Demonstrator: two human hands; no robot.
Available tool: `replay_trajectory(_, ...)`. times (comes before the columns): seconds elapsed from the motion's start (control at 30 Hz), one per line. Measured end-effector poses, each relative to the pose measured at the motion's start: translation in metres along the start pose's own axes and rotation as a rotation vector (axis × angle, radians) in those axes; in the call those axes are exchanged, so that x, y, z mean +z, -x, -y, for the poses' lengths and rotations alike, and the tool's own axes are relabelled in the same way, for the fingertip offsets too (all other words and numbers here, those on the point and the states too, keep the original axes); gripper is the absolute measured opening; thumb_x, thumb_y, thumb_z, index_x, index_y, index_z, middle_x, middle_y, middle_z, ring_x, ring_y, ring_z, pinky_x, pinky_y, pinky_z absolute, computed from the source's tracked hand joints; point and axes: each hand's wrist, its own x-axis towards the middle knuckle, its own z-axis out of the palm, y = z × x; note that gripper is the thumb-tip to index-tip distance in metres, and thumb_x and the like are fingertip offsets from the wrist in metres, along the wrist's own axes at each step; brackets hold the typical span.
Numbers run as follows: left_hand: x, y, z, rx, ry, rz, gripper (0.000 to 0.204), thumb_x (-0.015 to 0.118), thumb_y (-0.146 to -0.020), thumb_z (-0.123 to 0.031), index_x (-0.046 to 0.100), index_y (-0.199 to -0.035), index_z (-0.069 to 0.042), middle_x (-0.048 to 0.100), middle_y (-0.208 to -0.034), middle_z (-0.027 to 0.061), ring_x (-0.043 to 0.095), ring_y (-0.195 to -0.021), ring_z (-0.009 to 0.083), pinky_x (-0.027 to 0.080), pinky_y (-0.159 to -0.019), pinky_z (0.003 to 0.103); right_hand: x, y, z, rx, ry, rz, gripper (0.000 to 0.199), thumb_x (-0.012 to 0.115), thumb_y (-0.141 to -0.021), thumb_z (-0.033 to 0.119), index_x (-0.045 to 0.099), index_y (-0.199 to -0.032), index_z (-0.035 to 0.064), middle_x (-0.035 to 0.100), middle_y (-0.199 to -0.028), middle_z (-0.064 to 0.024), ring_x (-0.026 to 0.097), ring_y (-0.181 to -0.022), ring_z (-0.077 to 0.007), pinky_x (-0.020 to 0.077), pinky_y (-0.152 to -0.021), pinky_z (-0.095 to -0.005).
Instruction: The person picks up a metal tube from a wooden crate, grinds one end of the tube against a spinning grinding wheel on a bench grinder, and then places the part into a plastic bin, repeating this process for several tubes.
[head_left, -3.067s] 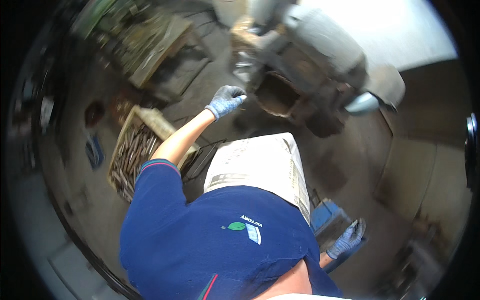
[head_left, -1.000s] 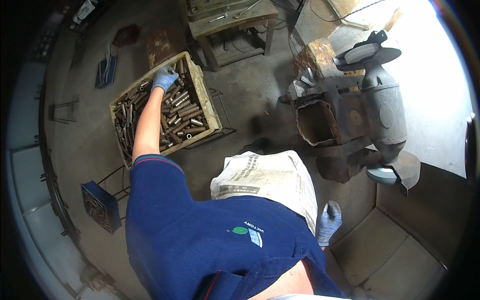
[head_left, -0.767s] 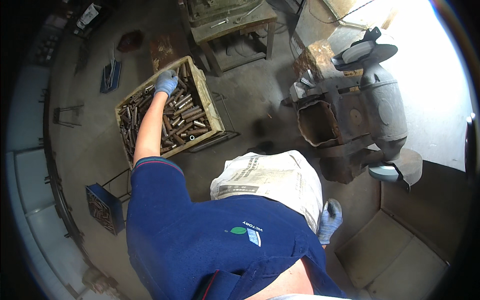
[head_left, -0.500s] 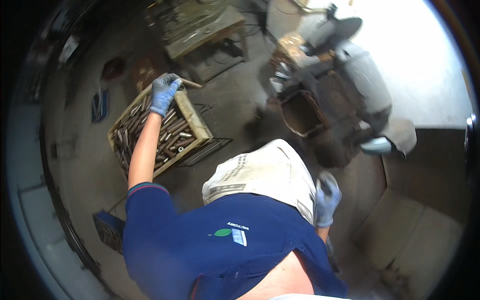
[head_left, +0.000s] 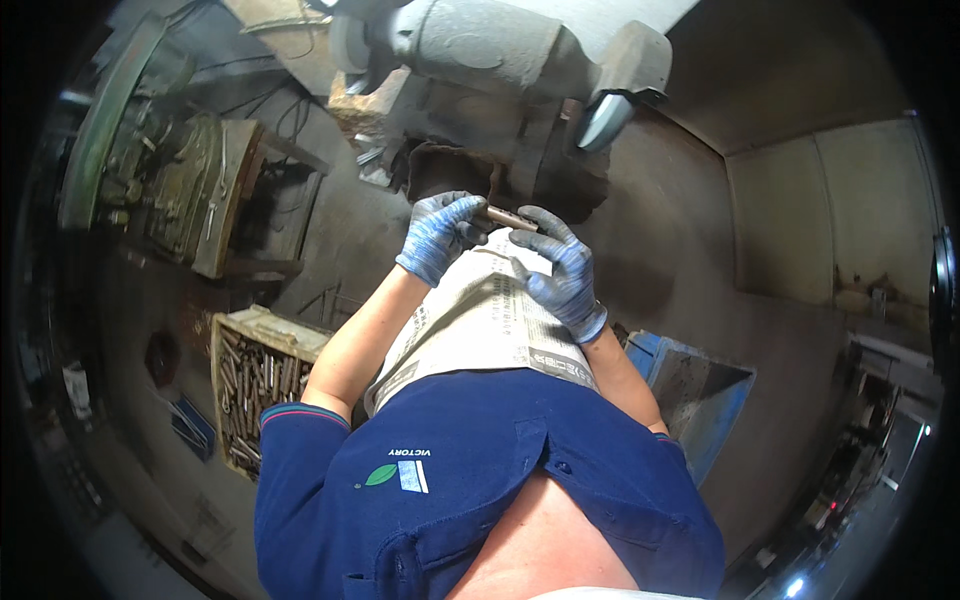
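A short brown metal rod (head_left: 508,217) lies between my two gloved hands, held out in front of my apron. My left hand (head_left: 440,232), in a blue-and-grey work glove, pinches its left end. The fingers of my right hand (head_left: 562,265), gloved the same way, close around the rod's right end, with the thumb lower down. Just beyond my hands stands a grinding machine with a grey rounded housing (head_left: 485,40) and a dark open trough (head_left: 455,170). Left of my left arm, a crate (head_left: 265,325) holds many similar rods.
A worn bench (head_left: 240,190) with machinery and tools on it stands at the far left. At my right side is a blue metal bin (head_left: 715,400). A pale blue-grey lamp-like part (head_left: 605,122) juts from the machine. Panels (head_left: 800,210) line the right.
My left hand has left the crate, bringing a rod to the front of my body. My right hand has come up from my side to the rod. The view has turned right.
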Motion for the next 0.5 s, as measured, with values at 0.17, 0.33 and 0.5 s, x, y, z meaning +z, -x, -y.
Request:
replay_trajectory(0.17, 0.014, -0.015, 0.008, 0.071, -0.197, 0.187, 0.017, 0.062, -0.086, -0.01, 0.061, -0.094, 0.004, 0.065, -0.082, 0.0107, 0.064, -0.07, 0.0152, 0.055, -0.064, 0.026, -0.007, 0.009, -0.023, 0.223, -0.261, -0.213, 0.016, 0.066, -0.077, 0.001, 0.068, -0.093, -0.0014, 0.063, -0.107, -0.0169, 0.062, -0.098, -0.0235, 0.0482, -0.084, -0.0294)
replay_trajectory(0.33, 0.018, -0.039, 0.015, 0.099, -0.329, 0.253, 0.017, 0.062, -0.086, -0.009, 0.061, -0.098, 0.003, 0.066, -0.085, 0.0097, 0.065, -0.074, 0.0151, 0.055, -0.068, 0.026, -0.008, 0.01, -0.033, 0.236, -0.234, -0.314, 0.014, 0.061, -0.082, 0.0, 0.067, -0.094, -0.0024, 0.059, -0.113, -0.0169, 0.059, -0.102, -0.0216, 0.0476, -0.085, -0.0284)
replay_trajectory(0.5, 0.027, -0.065, 0.022, 0.083, -0.315, 0.175, 0.013, 0.063, -0.084, -0.004, 0.063, -0.095, 0.003, 0.064, -0.082, 0.003, 0.057, -0.069, 0.0071, 0.049, -0.064, 0.021, -0.001, 0.009, -0.049, 0.282, -0.241, -0.523, 0.02, 0.059, -0.079, -0.008, 0.065, -0.098, -0.0021, 0.054, -0.114, -0.0123, 0.055, -0.105, -0.0184, 0.0464, -0.089, -0.0261)
